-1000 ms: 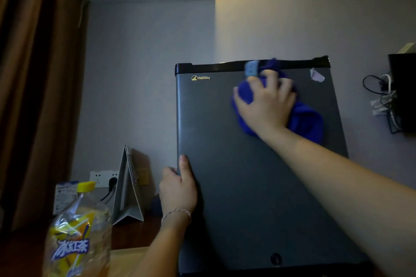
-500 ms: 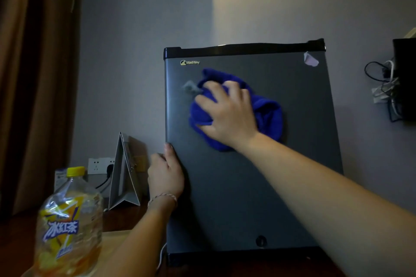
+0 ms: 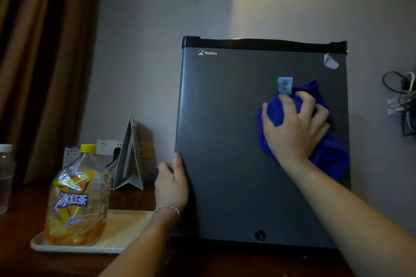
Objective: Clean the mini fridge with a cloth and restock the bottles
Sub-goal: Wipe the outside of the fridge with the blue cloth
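Both hands are on my mini fridge (image 3: 236, 153): right hand (image 3: 295, 128) curled around the blue cloth (image 3: 326, 153) against the door's right side, left hand (image 3: 172, 183) gripping its left edge, fingertips hidden behind.

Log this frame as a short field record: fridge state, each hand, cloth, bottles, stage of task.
fridge: mini fridge, door closed, upright on the wooden surface
right hand: right hand grips the blue cloth against the door's right side
left hand: left hand holds the door's left edge
bottles: iced tea bottle on a tray, left of the fridge; clear bottle at far left
stage: wiping the outside; restocking not begun
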Motion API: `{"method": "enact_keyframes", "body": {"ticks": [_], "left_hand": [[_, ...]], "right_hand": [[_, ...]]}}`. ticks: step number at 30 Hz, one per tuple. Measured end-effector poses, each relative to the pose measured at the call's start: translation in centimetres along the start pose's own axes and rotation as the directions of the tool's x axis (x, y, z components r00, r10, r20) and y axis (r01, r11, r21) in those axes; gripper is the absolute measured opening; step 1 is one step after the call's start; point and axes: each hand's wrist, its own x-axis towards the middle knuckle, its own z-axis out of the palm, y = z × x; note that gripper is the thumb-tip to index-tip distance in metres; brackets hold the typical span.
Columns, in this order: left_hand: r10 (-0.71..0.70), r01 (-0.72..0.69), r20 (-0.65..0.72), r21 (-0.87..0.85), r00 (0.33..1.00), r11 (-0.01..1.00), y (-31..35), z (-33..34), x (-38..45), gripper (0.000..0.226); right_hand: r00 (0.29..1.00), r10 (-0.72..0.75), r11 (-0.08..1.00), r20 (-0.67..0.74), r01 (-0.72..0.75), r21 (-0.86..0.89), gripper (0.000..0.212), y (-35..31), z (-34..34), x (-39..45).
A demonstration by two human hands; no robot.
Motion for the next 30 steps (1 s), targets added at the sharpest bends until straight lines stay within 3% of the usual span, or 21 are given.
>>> {"method": "enact_keyframes", "body": {"ticks": [5,10,17,21,25,30], "left_hand": [[-0.003,0.003,-0.037,0.010,0.999,1.000,-1.0,0.1,-0.7,0.064],[0.018,-0.016,-0.069,0.036,0.997,0.999,-1.4,0.0,-0.5,0.050],[0.021,-0.019,-0.078,0.020,0.997,1.000,-1.4,0.2,-0.5,0.050],[0.009,-0.006,-0.057,0.038,0.998,0.999,-1.3,0.1,-0.7,0.055],[-0.016,0.017,-0.047,0.032,0.999,0.999,-1.5,0.1,-1.4,0.055],[-0.087,0.089,-0.033,0.055,0.996,0.995,-2.9,-0.1,-2.3,0.054]], "right_hand": [[0.980,-0.193,0.981,0.038,0.191,0.042,0.043,-7.1,0.1,-2.9],[0.863,-0.488,0.871,0.132,0.472,0.136,0.049,-13.6,-0.3,-6.7],[0.756,-0.644,0.759,0.112,0.616,0.209,0.054,-9.6,0.1,-5.3],[0.862,-0.501,0.861,0.072,0.489,0.139,0.051,-2.5,0.0,-3.1],[0.968,-0.252,0.967,0.012,0.251,0.048,0.044,6.0,-0.8,-1.6],[1.000,0.010,1.000,0.018,-0.010,-0.006,0.046,8.5,-1.5,-2.1]]}}
